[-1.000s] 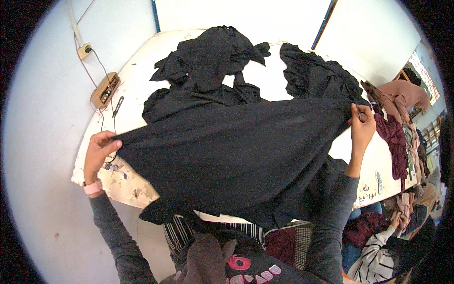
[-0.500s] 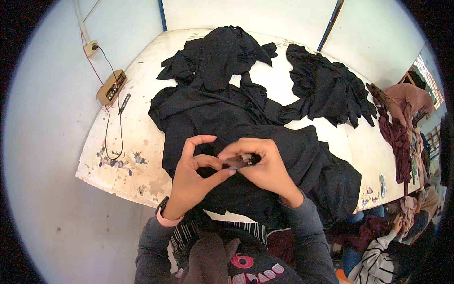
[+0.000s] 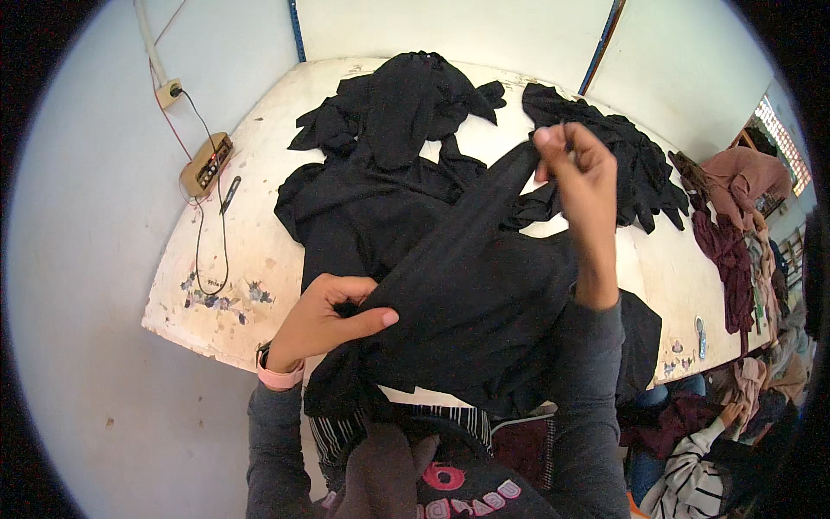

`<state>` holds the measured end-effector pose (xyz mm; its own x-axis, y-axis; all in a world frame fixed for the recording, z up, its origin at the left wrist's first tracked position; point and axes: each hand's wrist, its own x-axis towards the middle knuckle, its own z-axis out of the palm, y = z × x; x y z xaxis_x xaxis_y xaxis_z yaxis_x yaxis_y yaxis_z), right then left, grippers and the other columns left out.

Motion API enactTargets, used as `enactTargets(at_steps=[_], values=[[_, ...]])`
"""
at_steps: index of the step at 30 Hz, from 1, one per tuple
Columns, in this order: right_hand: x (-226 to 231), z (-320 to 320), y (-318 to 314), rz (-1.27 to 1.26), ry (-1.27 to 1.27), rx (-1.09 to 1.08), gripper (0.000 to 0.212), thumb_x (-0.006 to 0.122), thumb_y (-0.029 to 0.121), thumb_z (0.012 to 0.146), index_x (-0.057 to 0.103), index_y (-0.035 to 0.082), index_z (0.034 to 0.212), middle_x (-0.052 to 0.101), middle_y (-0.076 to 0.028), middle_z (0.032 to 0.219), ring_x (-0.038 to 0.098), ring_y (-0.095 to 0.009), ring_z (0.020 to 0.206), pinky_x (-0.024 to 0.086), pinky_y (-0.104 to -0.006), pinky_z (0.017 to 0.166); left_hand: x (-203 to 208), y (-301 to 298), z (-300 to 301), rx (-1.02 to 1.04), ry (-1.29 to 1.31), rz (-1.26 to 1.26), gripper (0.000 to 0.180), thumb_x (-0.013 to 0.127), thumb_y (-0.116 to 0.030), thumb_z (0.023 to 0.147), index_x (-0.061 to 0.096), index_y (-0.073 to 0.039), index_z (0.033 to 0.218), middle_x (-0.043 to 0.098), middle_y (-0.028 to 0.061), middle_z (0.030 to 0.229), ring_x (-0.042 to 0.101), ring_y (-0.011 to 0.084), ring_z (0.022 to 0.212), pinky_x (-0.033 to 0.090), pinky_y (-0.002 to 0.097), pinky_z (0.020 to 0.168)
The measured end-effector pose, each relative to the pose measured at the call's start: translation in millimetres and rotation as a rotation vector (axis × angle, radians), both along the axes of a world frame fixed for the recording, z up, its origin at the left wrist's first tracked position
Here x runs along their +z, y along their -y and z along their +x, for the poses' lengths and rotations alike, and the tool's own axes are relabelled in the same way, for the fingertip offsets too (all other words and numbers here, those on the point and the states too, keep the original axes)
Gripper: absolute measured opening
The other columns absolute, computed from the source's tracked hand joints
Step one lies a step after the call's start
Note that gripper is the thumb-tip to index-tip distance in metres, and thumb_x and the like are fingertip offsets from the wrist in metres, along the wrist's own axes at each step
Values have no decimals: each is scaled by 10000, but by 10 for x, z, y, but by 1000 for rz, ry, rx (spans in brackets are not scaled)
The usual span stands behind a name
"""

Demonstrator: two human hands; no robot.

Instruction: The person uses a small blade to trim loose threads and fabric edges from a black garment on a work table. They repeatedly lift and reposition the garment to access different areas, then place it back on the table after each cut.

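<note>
Black cloth (image 3: 493, 303) is spread over the middle of a pale, worn table (image 3: 251, 190). My left hand (image 3: 324, 316) pinches its near left part between thumb and fingers. Farther up and to the right, my right hand (image 3: 579, 164) grips a corner of the same cloth and lifts it, so the edge runs taut and slanting between both hands. Whether a small tool is tucked in my right palm cannot be made out. Behind lies a heap of black pieces (image 3: 402, 104), and another black heap (image 3: 596, 138) is at the far right.
At the left, a tan power box (image 3: 207, 164) with a cable stands by the wall, near a slim black tool (image 3: 231, 195). A small snipper-like item (image 3: 700, 339) lies by the right edge. Maroon cloth (image 3: 724, 259) hangs at the right, beyond which a person in a striped sleeve (image 3: 692, 476) handles fabric.
My hands were close together, the right holding small thread snips. Now the right has moved up and right with a cloth corner; the left has moved slightly left and taken hold of cloth.
</note>
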<state>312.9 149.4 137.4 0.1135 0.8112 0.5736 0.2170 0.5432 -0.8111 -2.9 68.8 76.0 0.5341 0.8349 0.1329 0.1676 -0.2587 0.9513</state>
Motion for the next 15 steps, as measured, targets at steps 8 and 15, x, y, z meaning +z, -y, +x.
enactTargets(at_steps=[8,15], values=[[120,422,-557,179,151,-485,306,695,250,978,697,-19,1124,767,-141,895,687,-142,792,507,-269,661,-136,52,336,-85,245,-504,290,559,-301,1067,619,-36,964,709,72,757,693,146,694,541,263,687],[-438,313,368,-108,492,-332,532,864,367,806,720,52,1209,766,-103,1088,709,-160,925,538,-304,800,-141,-116,330,328,717,-487,266,529,-304,1077,643,-66,1111,722,34,971,683,131,923,536,282,856]])
